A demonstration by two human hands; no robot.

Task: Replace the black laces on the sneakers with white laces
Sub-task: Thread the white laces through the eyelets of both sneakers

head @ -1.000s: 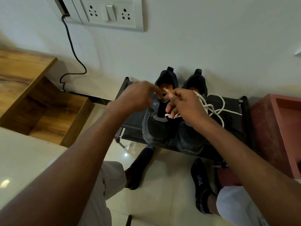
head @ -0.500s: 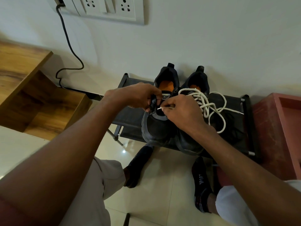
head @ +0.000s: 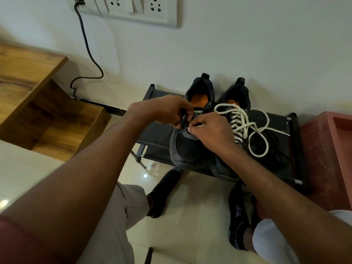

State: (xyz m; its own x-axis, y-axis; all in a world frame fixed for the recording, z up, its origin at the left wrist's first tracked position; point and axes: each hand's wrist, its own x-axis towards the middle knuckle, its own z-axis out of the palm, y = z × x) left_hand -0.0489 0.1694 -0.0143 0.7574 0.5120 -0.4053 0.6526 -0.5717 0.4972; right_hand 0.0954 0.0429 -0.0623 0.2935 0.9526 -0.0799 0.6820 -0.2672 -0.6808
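Note:
Two black sneakers with orange insoles stand side by side on a low black shoe rack (head: pixel 293 153). The left sneaker (head: pixel 187 149) has my left hand (head: pixel 163 110) pinching its eyelet flap. My right hand (head: pixel 211 133) pinches the tip of a white lace (head: pixel 200 126) at that same flap. The right sneaker (head: pixel 235 96) is threaded with a white lace (head: pixel 245 124) whose loose ends loop over the rack. A heap of black laces (head: pixel 276 147) lies on the rack to the right.
A wooden shelf unit (head: pixel 38 103) stands at the left and a reddish box (head: pixel 331 149) at the right. A black cable (head: pixel 89 56) hangs from the wall sockets (head: pixel 133 10). My socked feet (head: pixel 163 191) rest on the tiled floor below the rack.
Both hands have come down from above the sneakers onto the left sneaker's eyelets. The right sneaker's white lacing, first covered by my right hand, is now in plain view.

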